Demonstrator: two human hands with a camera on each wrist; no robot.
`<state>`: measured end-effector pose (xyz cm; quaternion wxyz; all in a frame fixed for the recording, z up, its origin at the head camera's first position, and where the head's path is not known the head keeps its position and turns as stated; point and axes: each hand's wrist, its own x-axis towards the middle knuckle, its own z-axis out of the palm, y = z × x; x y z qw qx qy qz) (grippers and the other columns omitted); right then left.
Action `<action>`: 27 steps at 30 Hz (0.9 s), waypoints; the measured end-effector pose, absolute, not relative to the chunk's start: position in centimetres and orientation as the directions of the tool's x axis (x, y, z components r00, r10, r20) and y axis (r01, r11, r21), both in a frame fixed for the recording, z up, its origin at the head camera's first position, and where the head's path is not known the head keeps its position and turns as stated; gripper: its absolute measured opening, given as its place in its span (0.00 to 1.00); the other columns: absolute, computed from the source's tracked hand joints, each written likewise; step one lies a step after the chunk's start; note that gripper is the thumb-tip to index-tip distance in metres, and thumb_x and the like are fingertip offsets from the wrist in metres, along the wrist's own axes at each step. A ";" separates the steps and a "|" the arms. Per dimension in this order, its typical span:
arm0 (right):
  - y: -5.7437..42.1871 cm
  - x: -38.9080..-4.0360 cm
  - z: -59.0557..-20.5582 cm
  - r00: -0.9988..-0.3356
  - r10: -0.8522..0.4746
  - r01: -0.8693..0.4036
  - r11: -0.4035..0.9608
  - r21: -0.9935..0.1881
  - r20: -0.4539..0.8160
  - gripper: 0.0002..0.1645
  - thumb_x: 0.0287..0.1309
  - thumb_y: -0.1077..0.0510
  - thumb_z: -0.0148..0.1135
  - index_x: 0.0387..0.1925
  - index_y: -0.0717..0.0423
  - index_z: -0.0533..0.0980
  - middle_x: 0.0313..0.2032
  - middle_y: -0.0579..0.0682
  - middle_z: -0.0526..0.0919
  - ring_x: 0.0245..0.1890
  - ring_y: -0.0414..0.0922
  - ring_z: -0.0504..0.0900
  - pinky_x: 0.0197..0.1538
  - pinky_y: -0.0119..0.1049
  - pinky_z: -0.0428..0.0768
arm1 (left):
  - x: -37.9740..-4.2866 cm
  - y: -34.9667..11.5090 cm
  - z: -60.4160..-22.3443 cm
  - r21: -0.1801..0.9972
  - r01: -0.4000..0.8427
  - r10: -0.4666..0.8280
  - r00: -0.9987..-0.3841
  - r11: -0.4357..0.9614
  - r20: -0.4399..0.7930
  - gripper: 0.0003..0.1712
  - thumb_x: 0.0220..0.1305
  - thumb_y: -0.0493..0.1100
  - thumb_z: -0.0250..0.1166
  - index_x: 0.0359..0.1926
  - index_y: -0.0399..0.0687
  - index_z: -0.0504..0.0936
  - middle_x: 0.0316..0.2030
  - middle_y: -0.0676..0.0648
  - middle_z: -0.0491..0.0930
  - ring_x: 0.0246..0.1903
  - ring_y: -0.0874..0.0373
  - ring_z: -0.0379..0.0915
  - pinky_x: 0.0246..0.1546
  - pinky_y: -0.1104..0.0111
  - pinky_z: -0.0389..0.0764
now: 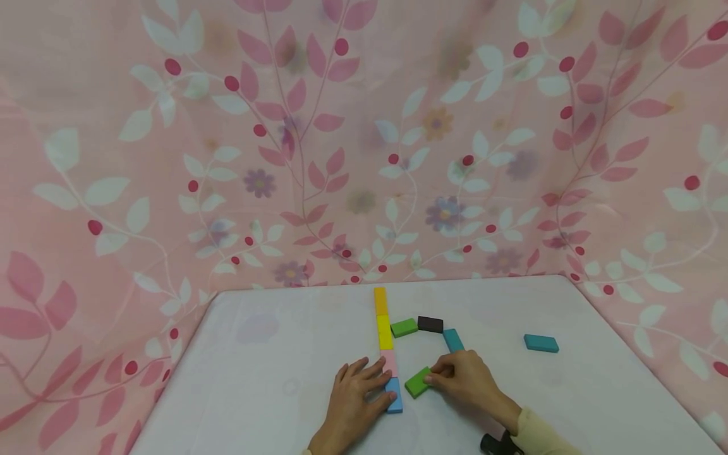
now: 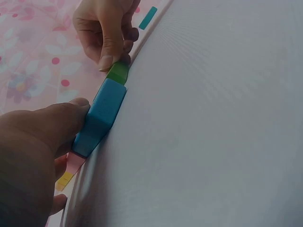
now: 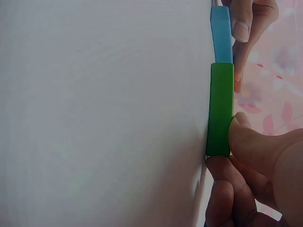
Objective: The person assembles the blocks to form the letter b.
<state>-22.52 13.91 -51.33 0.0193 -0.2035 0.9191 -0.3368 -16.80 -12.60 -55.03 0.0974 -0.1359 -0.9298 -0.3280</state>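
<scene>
My right hand (image 1: 469,379) pinches a green block (image 1: 418,382) by its far right end, thumb and fingertips around it. The block lies slanted, right of the light blue block (image 1: 394,397). My left hand (image 1: 357,395) rests along the left side of a straight row, fingers spread. Its thumb touches the light blue block and its fingers lie by the pink block (image 1: 389,363). Farther up that row are a yellow block (image 1: 385,333) and an orange-yellow block (image 1: 380,301). The right wrist view shows the thumb on the held green block (image 3: 220,109).
From the yellow block, another green block (image 1: 404,328), a dark brown block (image 1: 430,324) and a teal block (image 1: 453,340) curve to the right. One more teal block (image 1: 541,343) lies apart on the white table (image 1: 256,354). A floral cloth (image 1: 352,158) hangs behind.
</scene>
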 end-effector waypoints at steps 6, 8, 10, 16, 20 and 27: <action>13.5 -22.6 -51.4 -0.906 -0.413 -0.372 0.673 -0.640 0.092 0.11 0.56 0.47 0.81 0.33 0.50 0.90 0.26 0.37 0.88 0.23 0.30 0.76 0.29 0.27 0.77 | -16.9 -12.6 -54.9 0.575 0.318 0.197 -0.944 0.754 0.263 0.25 0.66 0.59 0.74 0.60 0.58 0.89 0.68 0.56 0.80 0.70 0.42 0.73 0.69 0.28 0.63; 13.3 -22.6 -51.5 -0.904 -0.418 -0.374 0.669 -0.642 0.090 0.11 0.57 0.47 0.80 0.33 0.49 0.90 0.26 0.36 0.88 0.22 0.30 0.75 0.29 0.27 0.77 | -16.9 -12.6 -54.8 0.575 0.318 0.199 -0.944 0.753 0.262 0.25 0.65 0.58 0.75 0.60 0.58 0.89 0.68 0.55 0.81 0.70 0.42 0.73 0.69 0.27 0.63; 13.2 -22.6 -51.6 -0.904 -0.417 -0.373 0.667 -0.645 0.091 0.11 0.57 0.47 0.80 0.33 0.49 0.90 0.26 0.36 0.87 0.22 0.30 0.75 0.29 0.27 0.77 | -16.9 -12.6 -54.8 0.574 0.322 0.200 -0.943 0.753 0.266 0.25 0.65 0.58 0.75 0.60 0.58 0.89 0.68 0.55 0.81 0.70 0.41 0.73 0.69 0.27 0.63; 13.2 -22.6 -51.8 -0.902 -0.415 -0.385 0.651 -0.654 0.117 0.12 0.57 0.47 0.80 0.32 0.50 0.90 0.25 0.36 0.88 0.22 0.29 0.76 0.28 0.27 0.78 | -16.8 -12.7 -54.9 0.562 0.330 0.200 -0.939 0.759 0.281 0.24 0.65 0.58 0.75 0.60 0.58 0.89 0.68 0.55 0.81 0.70 0.42 0.73 0.69 0.28 0.64; 13.1 -22.5 -51.9 -0.905 -0.409 -0.378 0.653 -0.656 0.114 0.12 0.57 0.47 0.80 0.33 0.50 0.90 0.26 0.36 0.88 0.22 0.29 0.77 0.28 0.27 0.78 | -16.8 -12.6 -55.0 0.558 0.333 0.195 -0.936 0.760 0.293 0.24 0.65 0.57 0.75 0.59 0.57 0.89 0.67 0.55 0.81 0.70 0.42 0.74 0.69 0.29 0.64; 13.2 -22.4 -51.8 -0.906 -0.410 -0.371 0.651 -0.662 0.104 0.13 0.57 0.47 0.80 0.35 0.52 0.90 0.26 0.36 0.88 0.23 0.29 0.77 0.28 0.27 0.78 | -16.8 -12.6 -54.9 0.556 0.327 0.192 -0.938 0.764 0.287 0.24 0.64 0.57 0.76 0.59 0.58 0.90 0.67 0.55 0.82 0.69 0.42 0.74 0.68 0.28 0.65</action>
